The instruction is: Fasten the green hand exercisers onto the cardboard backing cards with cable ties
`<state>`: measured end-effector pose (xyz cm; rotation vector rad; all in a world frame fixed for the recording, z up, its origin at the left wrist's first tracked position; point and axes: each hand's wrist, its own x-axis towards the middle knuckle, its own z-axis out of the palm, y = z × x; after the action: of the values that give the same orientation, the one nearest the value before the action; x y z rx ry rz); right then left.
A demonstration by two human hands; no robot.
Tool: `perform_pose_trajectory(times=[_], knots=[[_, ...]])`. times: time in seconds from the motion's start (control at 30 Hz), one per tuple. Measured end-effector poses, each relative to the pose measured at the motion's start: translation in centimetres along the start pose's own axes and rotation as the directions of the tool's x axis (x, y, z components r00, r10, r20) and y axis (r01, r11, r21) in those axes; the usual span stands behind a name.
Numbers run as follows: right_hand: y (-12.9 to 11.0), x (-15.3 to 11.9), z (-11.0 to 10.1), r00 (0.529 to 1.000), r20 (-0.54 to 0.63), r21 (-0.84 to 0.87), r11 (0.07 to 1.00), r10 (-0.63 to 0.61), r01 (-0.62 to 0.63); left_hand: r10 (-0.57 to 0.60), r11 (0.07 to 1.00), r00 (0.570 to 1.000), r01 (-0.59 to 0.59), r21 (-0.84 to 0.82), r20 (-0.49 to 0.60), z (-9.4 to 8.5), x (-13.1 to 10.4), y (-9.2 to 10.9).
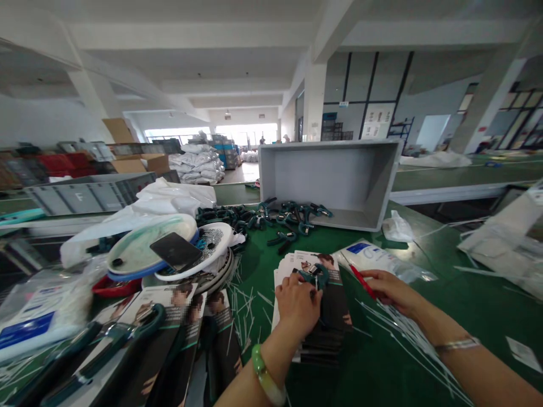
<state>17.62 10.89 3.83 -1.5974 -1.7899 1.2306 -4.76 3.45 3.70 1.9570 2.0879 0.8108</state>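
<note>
A stack of printed cards (340, 282) lies on the green table in front of me. On the top card is a teal-handled hand tool (321, 276) with a metal part. My left hand (297, 302) bends over it, fingers closed on the tool and partly hiding it. To the right of the stack, my right hand (392, 291) is closed around a slim red tool (362, 281) with a thin pointed tip. A bundle of thin white plastic ties (418, 339) trails below that hand, seemingly held in it too.
A grey crate (326, 175) lies on its side, teal tools (288, 215) spilling before it. Left stand stacked round containers (146, 243) topped by a phone (176, 252). Carded tools (123, 339) fill the front left. Loose ties (244, 305) and a plastic bag (377, 260) lie around.
</note>
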Motion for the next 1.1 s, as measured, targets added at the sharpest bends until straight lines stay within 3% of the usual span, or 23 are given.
perform_pose_trajectory(times=[0.07,0.13,0.23,0.3,0.4,0.5,0.67,0.87,0.97,1.1], knots=[[-0.2,-1.9,0.8,0.997,0.002,-0.045,0.996,-0.082,0.082,-0.058,0.998,0.998,0.058,-0.032,0.015,0.5,0.6,0.0],[-0.2,-3.2,1.9,0.973,0.003,-0.3,0.928,-0.231,0.222,-0.093,0.992,0.995,0.096,-0.083,0.032,0.8,0.9,-0.3],[0.0,-3.7,3.0,0.858,0.048,-0.693,0.601,-0.512,0.397,-0.068,0.98,0.996,0.077,-0.182,0.06,1.0,1.0,-1.2],[0.0,-3.4,3.2,0.776,0.118,-0.835,0.361,-0.619,0.415,-0.055,0.968,0.996,0.071,-0.239,0.073,1.1,1.1,-1.6],[-0.6,-2.9,3.2,0.708,0.219,-0.923,0.093,-0.671,0.374,-0.057,0.958,0.995,0.077,-0.278,0.079,1.2,1.2,-1.9],[-1.2,-2.5,3.6,0.66,0.26,-0.949,-0.059,-0.705,0.31,-0.05,0.951,0.997,0.068,-0.302,0.067,1.3,1.2,-2.0],[-1.5,-1.9,4.1,0.637,0.284,-0.948,-0.112,-0.716,0.297,-0.017,0.942,0.998,0.039,-0.334,0.067,1.2,1.1,-2.1],[-2.6,-1.3,3.0,0.616,0.396,-0.879,-0.088,-0.681,0.468,-0.019,0.941,0.999,0.031,-0.336,0.037,1.2,1.0,-2.1],[-2.9,-1.0,2.7,0.653,0.424,-0.84,-0.003,-0.628,0.542,-0.024,0.94,1.0,0.028,-0.339,0.014,1.4,0.9,-2.0],[-2.9,-1.2,2.8,0.758,0.43,-0.811,0.16,-0.491,0.563,-0.041,0.922,0.998,0.023,-0.386,-0.037,1.6,0.9,-2.0]])
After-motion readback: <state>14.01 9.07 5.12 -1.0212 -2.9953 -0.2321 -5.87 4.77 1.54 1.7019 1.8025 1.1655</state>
